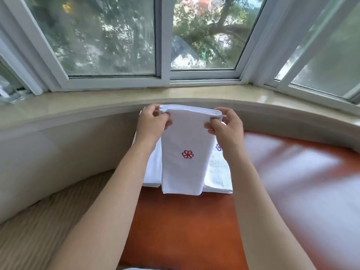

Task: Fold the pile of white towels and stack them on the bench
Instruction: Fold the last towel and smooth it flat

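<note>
A white towel [185, 152] with a red flower emblem hangs folded into a long strip, held up by its top fold. My left hand [153, 123] pinches the top left corner and my right hand [226, 126] pinches the top right corner. The towel's lower edge hangs just above the orange bench [175, 221]. Behind it lie more white towels [218, 176] on the bench, one showing a purple emblem beside my right wrist, and another partly hidden on the left.
A beige stone window sill [97, 102] curves along the back below white-framed windows [165, 75]. A beige padded wall [58, 152] runs under the sill. A striped beige floor [39, 230] lies left of the bench. The bench continues to the right.
</note>
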Demonstrator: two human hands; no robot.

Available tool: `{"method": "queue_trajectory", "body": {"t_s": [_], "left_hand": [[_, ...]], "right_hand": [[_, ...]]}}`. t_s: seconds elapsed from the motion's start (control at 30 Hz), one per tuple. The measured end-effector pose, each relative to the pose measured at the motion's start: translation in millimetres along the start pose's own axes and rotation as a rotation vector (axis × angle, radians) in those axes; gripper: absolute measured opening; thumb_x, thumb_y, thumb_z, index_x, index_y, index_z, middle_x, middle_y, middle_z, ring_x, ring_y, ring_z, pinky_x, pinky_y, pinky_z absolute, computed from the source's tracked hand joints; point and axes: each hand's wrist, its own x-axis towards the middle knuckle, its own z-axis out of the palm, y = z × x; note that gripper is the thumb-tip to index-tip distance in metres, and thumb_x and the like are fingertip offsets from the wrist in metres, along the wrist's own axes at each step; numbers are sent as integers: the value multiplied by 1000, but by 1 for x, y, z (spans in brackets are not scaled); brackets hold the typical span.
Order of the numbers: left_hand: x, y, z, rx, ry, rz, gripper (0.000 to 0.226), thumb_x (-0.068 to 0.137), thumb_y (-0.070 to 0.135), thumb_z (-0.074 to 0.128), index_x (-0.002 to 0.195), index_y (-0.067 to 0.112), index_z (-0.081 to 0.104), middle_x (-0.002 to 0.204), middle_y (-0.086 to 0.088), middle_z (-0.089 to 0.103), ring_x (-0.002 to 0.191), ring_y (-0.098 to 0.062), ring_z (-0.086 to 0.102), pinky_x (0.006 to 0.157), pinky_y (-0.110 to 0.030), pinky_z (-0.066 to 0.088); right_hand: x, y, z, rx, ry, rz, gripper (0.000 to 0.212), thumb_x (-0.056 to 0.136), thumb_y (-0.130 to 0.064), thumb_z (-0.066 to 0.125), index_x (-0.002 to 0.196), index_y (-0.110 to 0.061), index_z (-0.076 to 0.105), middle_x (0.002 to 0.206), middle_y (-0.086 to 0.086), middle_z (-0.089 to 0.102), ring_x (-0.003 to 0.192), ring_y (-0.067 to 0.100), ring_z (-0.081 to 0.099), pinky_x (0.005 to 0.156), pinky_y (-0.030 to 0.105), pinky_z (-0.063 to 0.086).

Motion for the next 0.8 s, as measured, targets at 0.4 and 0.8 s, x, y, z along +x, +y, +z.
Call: {"method": "queue_trajectory", "body": {"t_s": [0.4, 0.8], "left_hand": [[82, -17, 16, -50, 11, -42, 9, 88, 16, 67, 90, 25, 66, 73, 17, 70, 76, -15, 76, 67, -23, 56], [208, -115, 62, 181, -34, -284, 17, 90, 7, 60, 101, 17, 68, 92, 0, 73, 77, -16, 77, 76, -32, 61]], "right_hand": [[71, 7, 27, -24, 21, 0, 18, 98, -11, 57, 113, -16, 66, 95, -1, 72, 80, 22, 77, 77, 37, 62], [193, 118, 59, -116, -49, 219, 27, 92, -11, 54, 101, -33, 67, 93, -9, 73, 79, 15, 76, 81, 45, 63]]}}
